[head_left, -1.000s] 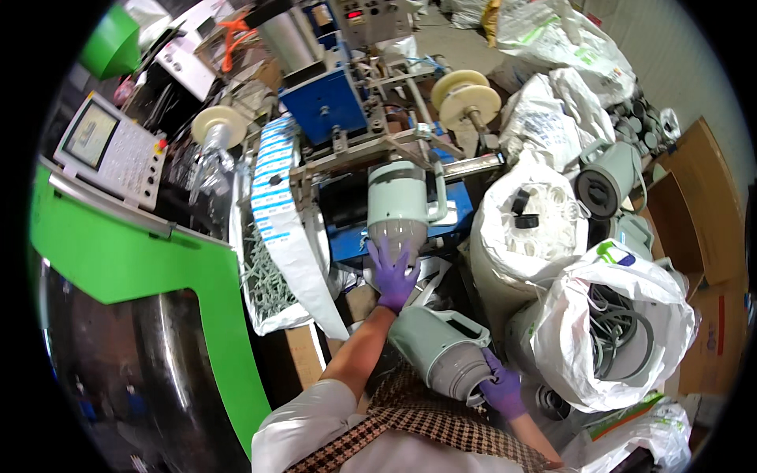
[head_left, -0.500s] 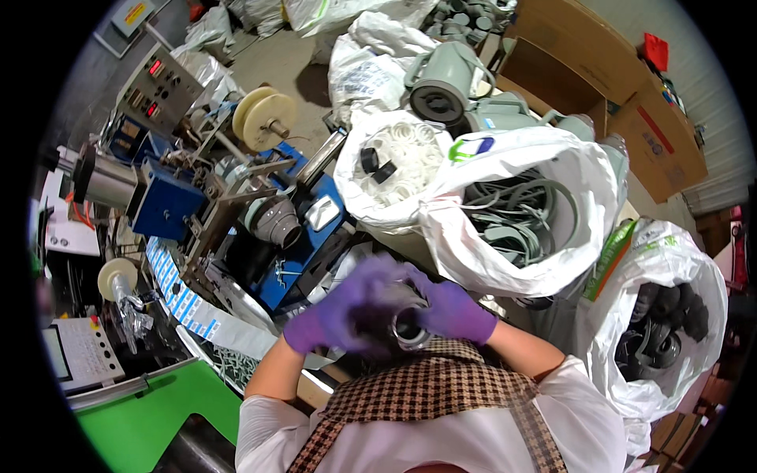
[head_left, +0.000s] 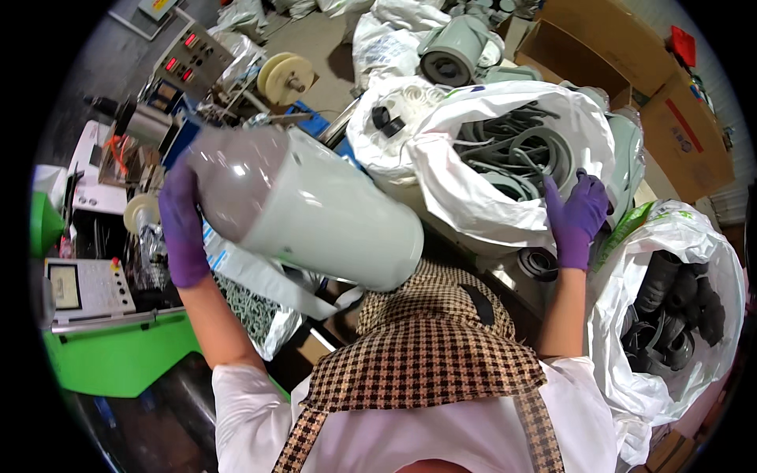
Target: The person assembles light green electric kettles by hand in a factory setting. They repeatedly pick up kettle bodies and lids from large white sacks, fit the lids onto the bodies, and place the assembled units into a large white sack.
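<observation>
My left hand (head_left: pixel 181 225), in a purple glove, grips the smoky, see-through domed end of a large grey cylindrical container (head_left: pixel 335 209). The container lies tilted across my front, its opaque end over the checked apron (head_left: pixel 426 370). Some of my left fingers are hidden behind the dome. My purple-gloved right hand (head_left: pixel 579 217) is at the near right rim of a white sack (head_left: pixel 481 217), fingers spread and nothing visible in them. Inside that sack lie grey curved straps or handles (head_left: pixel 516 150) and a grey ring-shaped part (head_left: pixel 552 158).
A white sack of black parts (head_left: pixel 666 315) stands at right. Beyond are a sack of white rings (head_left: pixel 410 102), a grey handled jug (head_left: pixel 453 55) and open cardboard boxes (head_left: pixel 576 59). At left are a machine control box (head_left: pixel 189 59), a screen panel (head_left: pixel 87 288) and a green surface (head_left: pixel 126 355).
My hands were together at my front around a dark ring-ended part; now they are wide apart. The large container has come into my left hand, and my right hand has moved to the sack.
</observation>
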{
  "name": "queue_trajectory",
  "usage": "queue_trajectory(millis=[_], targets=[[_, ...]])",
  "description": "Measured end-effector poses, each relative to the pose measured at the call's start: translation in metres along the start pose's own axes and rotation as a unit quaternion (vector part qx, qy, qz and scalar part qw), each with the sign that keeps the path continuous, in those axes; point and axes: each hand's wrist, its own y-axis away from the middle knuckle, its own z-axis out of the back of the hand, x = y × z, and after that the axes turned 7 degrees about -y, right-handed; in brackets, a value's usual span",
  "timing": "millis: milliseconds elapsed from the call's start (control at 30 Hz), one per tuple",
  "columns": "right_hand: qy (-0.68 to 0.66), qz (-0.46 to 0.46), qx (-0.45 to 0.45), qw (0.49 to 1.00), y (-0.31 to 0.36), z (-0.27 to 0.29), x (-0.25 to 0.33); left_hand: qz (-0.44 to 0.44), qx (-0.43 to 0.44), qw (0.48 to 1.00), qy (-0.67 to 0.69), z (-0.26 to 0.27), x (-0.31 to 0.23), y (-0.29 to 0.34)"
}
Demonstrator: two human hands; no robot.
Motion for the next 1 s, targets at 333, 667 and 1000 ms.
queue_trajectory(millis=[333,667,1000], targets=[[-0.062,0.055,-0.087,0.993,-0.011,-0.011,-0.017,-0.161,0.092,0.982,-0.036,-0.134,0.035,0.007],[-0.861,-0.252,0.355,0.262,-0.022,0.089,0.252,0.071,0.224,0.818,0.525,-0.059,0.019,0.012],[-0.78,-0.228,0.486,0.322,0.077,0.067,0.41,0.058,0.107,0.87,0.477,0.055,0.133,0.122]])
